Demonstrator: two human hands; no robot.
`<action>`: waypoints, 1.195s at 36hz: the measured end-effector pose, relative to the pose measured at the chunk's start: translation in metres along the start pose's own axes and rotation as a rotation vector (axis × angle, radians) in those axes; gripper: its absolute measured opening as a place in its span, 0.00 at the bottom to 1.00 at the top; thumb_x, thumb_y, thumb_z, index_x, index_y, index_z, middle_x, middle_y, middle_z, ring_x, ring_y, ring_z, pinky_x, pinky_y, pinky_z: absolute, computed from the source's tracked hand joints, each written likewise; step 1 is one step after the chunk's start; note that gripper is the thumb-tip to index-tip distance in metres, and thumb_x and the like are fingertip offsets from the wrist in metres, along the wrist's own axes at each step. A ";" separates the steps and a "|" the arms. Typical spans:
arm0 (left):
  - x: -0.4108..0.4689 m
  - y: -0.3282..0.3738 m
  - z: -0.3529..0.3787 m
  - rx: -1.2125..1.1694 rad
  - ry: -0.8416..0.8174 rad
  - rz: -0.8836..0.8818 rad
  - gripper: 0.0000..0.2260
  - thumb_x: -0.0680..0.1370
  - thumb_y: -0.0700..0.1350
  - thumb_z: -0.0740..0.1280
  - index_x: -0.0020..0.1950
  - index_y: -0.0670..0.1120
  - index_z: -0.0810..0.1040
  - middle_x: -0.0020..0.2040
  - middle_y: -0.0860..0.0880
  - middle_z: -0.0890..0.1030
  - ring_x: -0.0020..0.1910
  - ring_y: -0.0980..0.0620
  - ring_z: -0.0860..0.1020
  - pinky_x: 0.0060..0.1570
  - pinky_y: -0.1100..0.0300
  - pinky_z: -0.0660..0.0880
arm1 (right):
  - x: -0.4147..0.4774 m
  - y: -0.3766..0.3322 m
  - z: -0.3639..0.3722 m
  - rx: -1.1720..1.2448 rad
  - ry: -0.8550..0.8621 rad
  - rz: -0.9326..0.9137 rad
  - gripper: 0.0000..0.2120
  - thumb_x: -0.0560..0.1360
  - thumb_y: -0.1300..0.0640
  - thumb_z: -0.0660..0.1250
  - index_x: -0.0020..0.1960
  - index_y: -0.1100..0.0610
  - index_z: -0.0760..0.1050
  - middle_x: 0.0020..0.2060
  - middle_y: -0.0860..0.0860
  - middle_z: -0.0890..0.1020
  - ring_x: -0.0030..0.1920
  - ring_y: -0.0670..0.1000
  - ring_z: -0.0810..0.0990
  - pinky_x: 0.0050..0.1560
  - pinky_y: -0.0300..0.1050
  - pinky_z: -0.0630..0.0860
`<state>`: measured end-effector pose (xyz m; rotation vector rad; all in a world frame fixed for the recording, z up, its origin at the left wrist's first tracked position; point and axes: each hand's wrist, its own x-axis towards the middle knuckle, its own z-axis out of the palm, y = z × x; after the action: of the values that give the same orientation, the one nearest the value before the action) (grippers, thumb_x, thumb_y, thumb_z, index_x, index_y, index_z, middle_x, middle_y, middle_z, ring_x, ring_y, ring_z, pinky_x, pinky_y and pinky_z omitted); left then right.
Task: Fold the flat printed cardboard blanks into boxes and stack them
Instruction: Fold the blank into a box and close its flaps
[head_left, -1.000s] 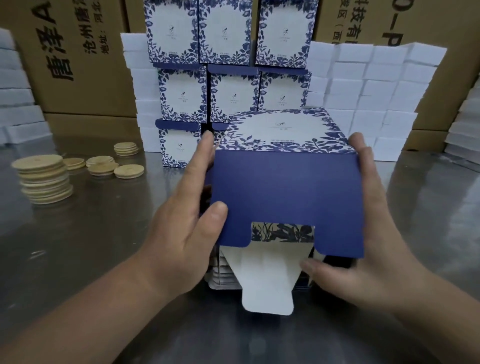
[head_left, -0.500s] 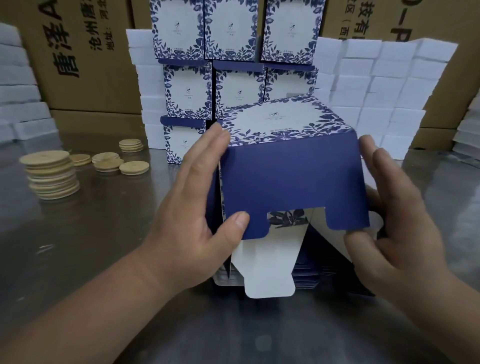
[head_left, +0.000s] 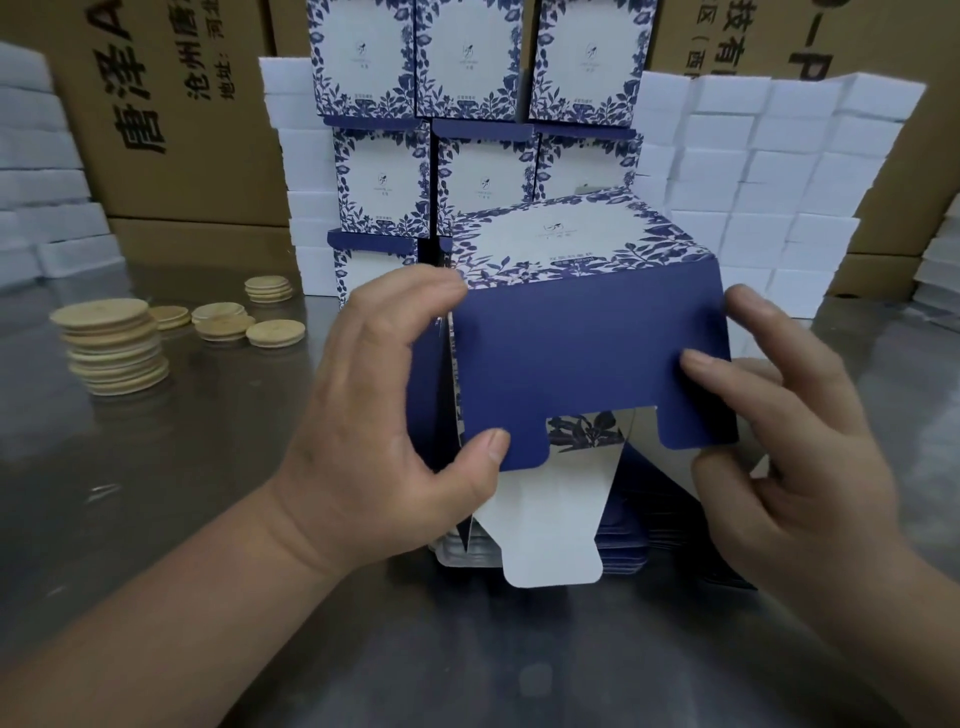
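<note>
A half-folded box blank (head_left: 582, 353) with a navy flap and a blue-leaf printed white panel is held up over the metal table. My left hand (head_left: 384, 415) grips its left edge, thumb on the flap's lower corner and fingers curled over the top corner. My right hand (head_left: 779, 431) pinches the flap's right side, index finger pressed on the navy face. A white tab (head_left: 545, 525) hangs down below the flap. Under it lies a pile of flat blanks (head_left: 628, 551). Finished printed boxes (head_left: 467, 130) are stacked three rows high behind.
Round wooden discs (head_left: 114, 348) sit in piles at the left. White foam blocks (head_left: 769, 171) are stacked to the right of the box stack, with more (head_left: 36, 171) at the far left. Large brown cartons (head_left: 171, 104) line the back. The metal table (head_left: 467, 649) stretches out in front.
The blank has been lifted a little and turned so its right side swings back. My right index finger has come onto the navy flap and my left fingers curl over the top corner.
</note>
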<state>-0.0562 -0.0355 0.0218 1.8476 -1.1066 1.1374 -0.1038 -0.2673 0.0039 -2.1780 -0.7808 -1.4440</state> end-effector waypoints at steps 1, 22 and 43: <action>0.000 0.000 0.000 0.006 0.018 0.008 0.28 0.67 0.48 0.65 0.64 0.41 0.64 0.61 0.50 0.64 0.62 0.51 0.66 0.66 0.57 0.65 | -0.001 0.001 0.000 -0.002 -0.001 -0.002 0.18 0.73 0.64 0.55 0.62 0.57 0.69 0.72 0.36 0.58 0.60 0.36 0.71 0.60 0.31 0.66; -0.001 0.002 -0.002 0.005 -0.017 0.063 0.27 0.66 0.51 0.68 0.62 0.44 0.64 0.54 0.49 0.71 0.57 0.51 0.70 0.62 0.53 0.66 | 0.002 -0.002 -0.001 -0.152 -0.017 -0.003 0.18 0.71 0.69 0.54 0.59 0.64 0.69 0.60 0.57 0.72 0.55 0.54 0.73 0.60 0.30 0.66; 0.004 0.007 -0.005 0.136 -0.128 0.016 0.17 0.66 0.43 0.59 0.46 0.38 0.82 0.58 0.45 0.70 0.62 0.47 0.67 0.66 0.61 0.60 | 0.003 -0.004 -0.002 -0.091 -0.082 0.075 0.17 0.71 0.66 0.54 0.49 0.66 0.81 0.59 0.56 0.71 0.58 0.27 0.65 0.58 0.25 0.64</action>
<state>-0.0637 -0.0351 0.0288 2.0438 -1.1418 1.1416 -0.1068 -0.2650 0.0076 -2.3218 -0.6655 -1.3858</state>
